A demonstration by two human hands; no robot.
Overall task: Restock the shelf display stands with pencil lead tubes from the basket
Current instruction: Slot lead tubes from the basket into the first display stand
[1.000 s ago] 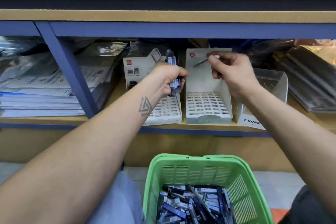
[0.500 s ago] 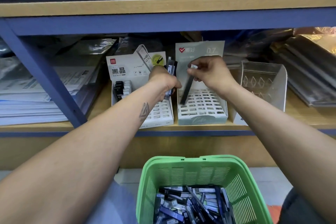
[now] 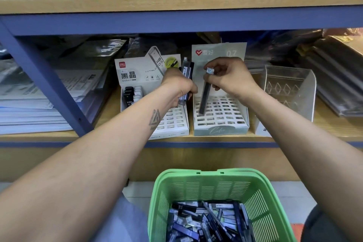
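Observation:
My right hand (image 3: 228,76) pinches the top of one dark pencil lead tube (image 3: 204,96), held nearly upright with its lower end over the slotted grid of the pale 0.7 display stand (image 3: 221,124). My left hand (image 3: 176,86) grips a small bundle of lead tubes (image 3: 186,70) above the white 0.5 display stand (image 3: 135,72), which holds a few black and white tubes at its back left. Below, a green basket (image 3: 214,186) holds several loose lead tubes (image 3: 206,222).
A clear acrylic stand (image 3: 288,88) sits right of the 0.7 stand. Stacks of paper and plastic-wrapped folders (image 3: 39,100) fill the shelf's left, dark folders (image 3: 337,76) its right. A blue upright post (image 3: 45,84) slants at the left.
My right hand has swung the single tube from near horizontal up at the stand's backboard down to upright over the 0.7 stand's grid. The left hand has stayed put with its bundle.

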